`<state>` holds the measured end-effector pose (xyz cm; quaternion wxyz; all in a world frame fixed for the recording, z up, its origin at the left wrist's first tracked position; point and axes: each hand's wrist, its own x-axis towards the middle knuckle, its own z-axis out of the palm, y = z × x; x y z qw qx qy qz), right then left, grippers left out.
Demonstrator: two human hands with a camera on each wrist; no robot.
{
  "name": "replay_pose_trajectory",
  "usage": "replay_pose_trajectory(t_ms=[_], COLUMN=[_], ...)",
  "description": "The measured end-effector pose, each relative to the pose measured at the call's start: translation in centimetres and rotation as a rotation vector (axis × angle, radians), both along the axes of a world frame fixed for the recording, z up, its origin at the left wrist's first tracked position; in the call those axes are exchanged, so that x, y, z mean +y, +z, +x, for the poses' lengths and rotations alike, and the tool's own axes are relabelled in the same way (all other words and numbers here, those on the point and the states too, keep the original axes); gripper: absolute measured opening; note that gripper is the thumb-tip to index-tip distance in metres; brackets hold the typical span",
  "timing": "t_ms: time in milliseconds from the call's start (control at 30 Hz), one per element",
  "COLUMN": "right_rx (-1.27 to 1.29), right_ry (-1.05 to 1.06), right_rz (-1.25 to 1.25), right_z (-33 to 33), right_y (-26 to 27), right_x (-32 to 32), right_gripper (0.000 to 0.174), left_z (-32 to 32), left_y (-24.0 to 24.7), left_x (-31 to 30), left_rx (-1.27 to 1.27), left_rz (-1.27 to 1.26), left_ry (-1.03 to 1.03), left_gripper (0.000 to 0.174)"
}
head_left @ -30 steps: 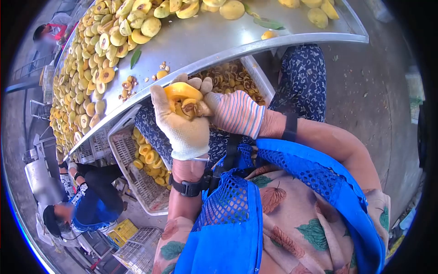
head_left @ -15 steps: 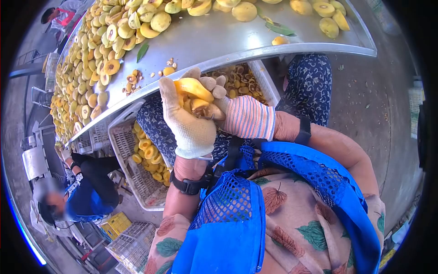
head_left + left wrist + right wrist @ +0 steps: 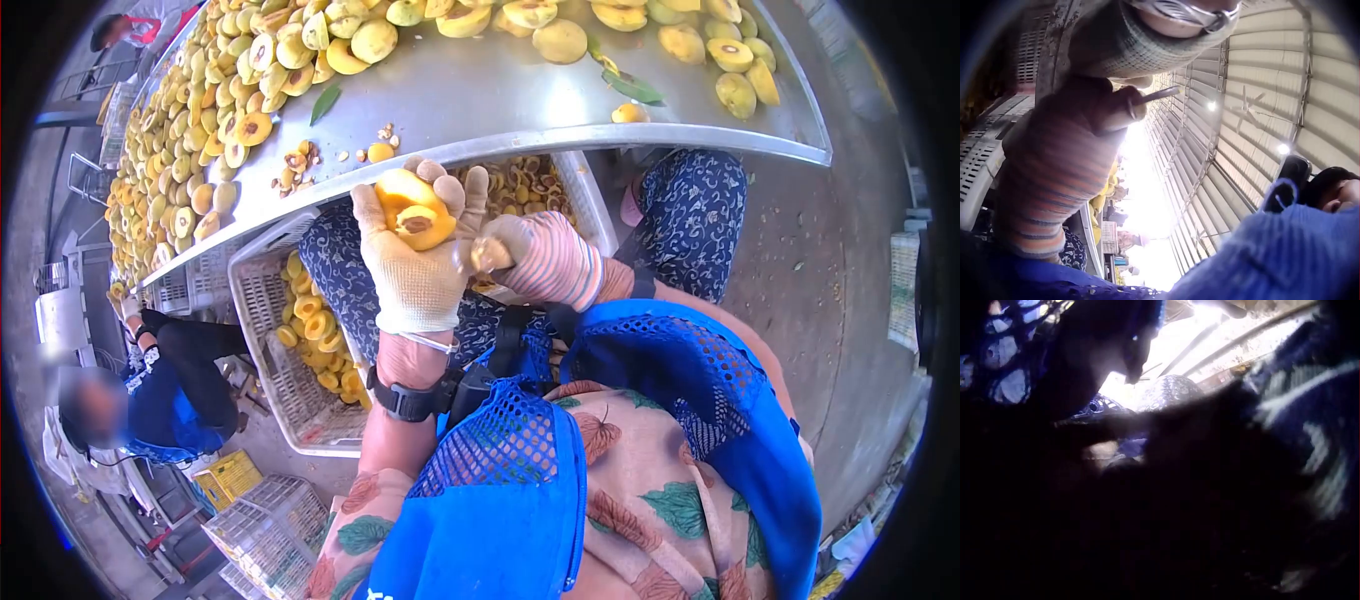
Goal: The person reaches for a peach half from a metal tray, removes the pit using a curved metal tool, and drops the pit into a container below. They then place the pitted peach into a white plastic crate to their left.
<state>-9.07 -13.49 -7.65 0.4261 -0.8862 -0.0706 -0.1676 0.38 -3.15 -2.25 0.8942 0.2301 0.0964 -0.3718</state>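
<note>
My left hand (image 3: pixel 420 270), in a cream knit glove, holds a cut yellow peach (image 3: pixel 432 236) in its palm with fingers curled about it. The brown centre of the peach faces up. Just right of it is my right hand (image 3: pixel 555 260), in a striped glove with stained fingertips. In the left wrist view its fingers pinch a small metal blade (image 3: pixel 1161 94), whose handle is hidden in the grip. That blade is only a blur in the head view. Most of the right wrist view is dark.
A metal table (image 3: pixel 480 95) carries heaped peach halves (image 3: pixel 215 110), leaves and pit scraps. Below its edge are a white crate (image 3: pixel 290 400) with yellow halves and another crate (image 3: pixel 590 205) with brown-centred scraps. A seated person (image 3: pixel 170 390) works at the left, beside a yellow crate (image 3: pixel 228 480).
The right hand has drawn back from the peach, rightward and down. The cut face of the peach now shows more openly. The view has shifted, with the table lower in it.
</note>
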Motion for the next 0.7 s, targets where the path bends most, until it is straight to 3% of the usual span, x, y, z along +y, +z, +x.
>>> replay_pose_trajectory(t_ms=[67, 100, 133, 200, 267, 333, 400, 500, 533, 600, 633, 700], right_rx=[0.023, 0.201, 0.195, -0.271, -0.269, -0.032, 0.031, 0.12, 0.113, -0.039, 0.057, 0.061], right_ry=[-0.45, -0.571, -0.565, -0.388, -0.275, -0.084, -0.099, -0.16, -0.158, -0.135, -0.169, -0.123], right_rz=[0.344, 0.251, 0.239, 0.091, -0.078, -0.077, -0.046, 0.057, 0.049, -0.189, 0.138, 0.091], right_z=[-0.4, -0.2, 0.1, 1.0, 1.2, 0.7, 0.3, 0.3, 0.5, 0.5, 0.6, 0.5], right_y=[1.4, 3.3, 3.9, 4.4, 4.3, 5.0, 6.4, 7.6, 7.4, 6.8, 6.8, 8.3], right_x=[1.4, 1.3, 1.0, 0.0, 0.3, 0.7, 1.0, 1.6, 1.8, 2.2, 2.7, 2.4], right_gripper=[0.026, 0.028, 0.028, 0.036, 0.041, 0.04, 0.039, 0.038, 0.038, 0.041, 0.041, 0.04], left_z=[0.2, 0.0, 0.0, -0.1, -0.6, -0.7, -1.3, -2.7, -3.2, -2.7, -2.5, -2.4], left_y=[0.5, 0.9, 1.4, 2.1, 1.5, 1.4, 1.3, 1.4, 2.3, 1.2, 1.2, 1.5], left_x=[0.3, 0.5, 0.8, 1.3, 1.6, 2.6, 3.2, 3.0, 3.2, 3.4, 3.5, 3.7], left_rx=[-0.095, -0.074, -0.076, -0.045, -0.164, -0.249, -0.291, -1.005, -0.916, -1.09, -1.09, -1.134], left_rz=[-0.08, -0.037, -0.05, 0.262, 0.279, 0.13, 0.11, 0.743, 0.694, 0.745, 0.741, 0.752], left_ry=[0.0, 0.007, 0.015, -0.026, -0.011, -0.251, -0.309, 0.011, 0.013, 0.155, 0.16, 0.148], left_gripper=[0.048, 0.048, 0.048, 0.049, 0.048, 0.047, 0.052, 0.041, 0.04, 0.039, 0.039, 0.048])
